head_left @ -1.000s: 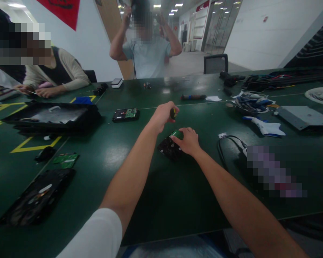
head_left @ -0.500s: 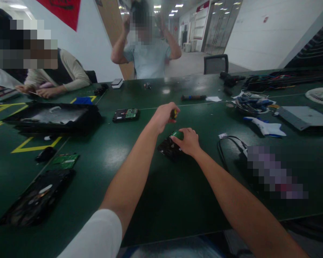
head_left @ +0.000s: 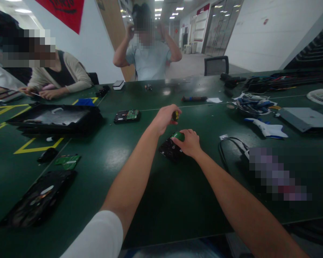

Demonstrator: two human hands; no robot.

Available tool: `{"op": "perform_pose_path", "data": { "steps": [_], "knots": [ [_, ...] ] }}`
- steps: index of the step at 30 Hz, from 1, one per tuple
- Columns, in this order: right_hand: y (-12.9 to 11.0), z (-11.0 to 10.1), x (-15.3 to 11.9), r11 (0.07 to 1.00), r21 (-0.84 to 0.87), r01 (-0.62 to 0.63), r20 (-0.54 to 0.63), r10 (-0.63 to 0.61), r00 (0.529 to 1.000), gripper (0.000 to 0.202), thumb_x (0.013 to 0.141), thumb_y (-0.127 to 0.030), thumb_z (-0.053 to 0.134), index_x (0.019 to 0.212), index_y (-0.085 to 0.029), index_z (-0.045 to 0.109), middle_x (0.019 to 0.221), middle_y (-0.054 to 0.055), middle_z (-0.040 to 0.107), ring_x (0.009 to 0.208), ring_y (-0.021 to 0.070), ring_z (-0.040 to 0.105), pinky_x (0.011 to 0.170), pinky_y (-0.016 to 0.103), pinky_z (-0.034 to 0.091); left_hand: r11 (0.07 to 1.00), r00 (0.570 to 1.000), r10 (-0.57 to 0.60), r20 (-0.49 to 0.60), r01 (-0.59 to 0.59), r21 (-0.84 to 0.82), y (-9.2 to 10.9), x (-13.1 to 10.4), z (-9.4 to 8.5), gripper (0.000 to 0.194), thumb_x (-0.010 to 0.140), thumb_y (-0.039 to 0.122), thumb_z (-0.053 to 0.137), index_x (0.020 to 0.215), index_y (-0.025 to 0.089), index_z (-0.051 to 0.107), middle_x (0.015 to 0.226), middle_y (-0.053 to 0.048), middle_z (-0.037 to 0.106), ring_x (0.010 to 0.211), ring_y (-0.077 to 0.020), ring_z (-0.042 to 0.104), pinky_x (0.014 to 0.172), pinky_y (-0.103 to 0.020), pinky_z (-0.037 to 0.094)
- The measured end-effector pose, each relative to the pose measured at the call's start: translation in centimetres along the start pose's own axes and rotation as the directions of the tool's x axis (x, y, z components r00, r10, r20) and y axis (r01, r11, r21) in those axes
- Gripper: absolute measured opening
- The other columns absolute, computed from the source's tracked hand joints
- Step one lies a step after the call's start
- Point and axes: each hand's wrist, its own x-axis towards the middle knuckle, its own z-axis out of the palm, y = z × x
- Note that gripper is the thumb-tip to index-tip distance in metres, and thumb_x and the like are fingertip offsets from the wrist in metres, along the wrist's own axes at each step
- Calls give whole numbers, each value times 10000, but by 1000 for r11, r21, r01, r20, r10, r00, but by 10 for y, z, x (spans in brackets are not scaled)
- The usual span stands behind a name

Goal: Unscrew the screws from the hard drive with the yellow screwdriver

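A hard drive [head_left: 169,149] lies on the green table in front of me, a green circuit board [head_left: 179,135] showing on its far part. My right hand [head_left: 190,143] grips that drive at its right side, thumb on top and fingers along the far edge. Above the drive's far end, my left hand [head_left: 164,119] is closed around a screwdriver with a yellow and black handle [head_left: 176,115]. The screwdriver stands about upright, its thin shaft pointing down at the board; whether the tip touches a screw is too small to tell.
Another hard drive [head_left: 127,116] lies beyond my left forearm. At left are a black tray [head_left: 54,118], a loose circuit board [head_left: 68,161] and a larger black drive [head_left: 40,200]. A cable [head_left: 220,154], a glove [head_left: 267,128] and a metal box [head_left: 307,118] lie right. Two people [head_left: 150,61] sit opposite.
The camera view has shifted slightly. Both hands keep their hold on the screwdriver and the hard drive, with little visible movement.
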Motion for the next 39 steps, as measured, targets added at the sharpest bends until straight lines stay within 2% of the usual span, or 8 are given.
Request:
{"op": "perform_pose_path", "data": {
  "steps": [6,10,15,19,24,29,35,39],
  "knots": [
    [-1,-1,-1,1000,7,-2,-2,2,1000,570,907,-667,619,1232,-204,685,1256,148,667,1177,364,610,982,513,464,992,994,-102,40,104,-77,1,-1,0,230,870,381,614,900,160,670,889,-93,712,775,-178,675,639,-274,564],
    [0,0,0,1000,0,2,-7,-2,1000,576,906,-670,619,1231,-201,686,1254,153,667,1170,365,612,979,513,466,992,995,-97,19,98,-74,2,-2,1,206,894,360,576,876,165,640,873,-95,721,775,-182,693,683,-300,578],
    [0,1,0,1000,-3,1,-10,-1,1000,565,906,-672,622,1225,-210,686,1249,148,671,1182,359,609,986,502,462,982,1000,-19,-11,20,188,4,0,-3,265,904,423,606,857,182,705,901,-84,725,788,-180,671,613,-253,513],
    [0,1,0,1000,1,-5,-4,5,1000,568,908,-672,619,1232,-209,683,1257,147,671,1192,362,601,991,509,458,936,996,-24,-83,51,347,5,1,-7,366,916,544,619,865,197,725,898,-87,721,714,-182,646,504,-246,425],
    [0,0,0,1000,2,-9,2,9,1000,578,903,-678,615,1241,-214,677,1258,142,664,1188,361,600,990,512,458,974,986,-167,-1,165,158,10,-5,-5,367,907,543,627,975,186,680,963,-107,720,648,-187,711,493,-259,465],
    [-1,-1,0,1000,-1,-12,8,12,1000,582,908,-684,601,1249,-218,673,1273,140,656,1191,363,599,987,513,461,965,964,-262,52,263,-14,10,-6,-6,326,925,485,546,967,177,643,976,-117,751,742,-211,753,614,-281,562],
    [0,0,0,1000,-7,-7,12,7,1000,586,913,-684,593,1258,-217,669,1275,145,657,1202,361,596,999,508,456,975,974,-222,40,220,40,5,-1,-9,401,915,553,572,891,173,697,924,-126,748,634,-173,667,546,-269,496],
    [1,0,0,1000,-5,3,4,-3,1000,593,914,-694,588,1251,-213,673,1265,147,660,1196,361,593,994,508,455,975,977,-209,32,206,81,6,-3,-6,387,907,551,617,918,177,716,894,-113,730,605,-170,658,521,-273,472]
  ]
}}
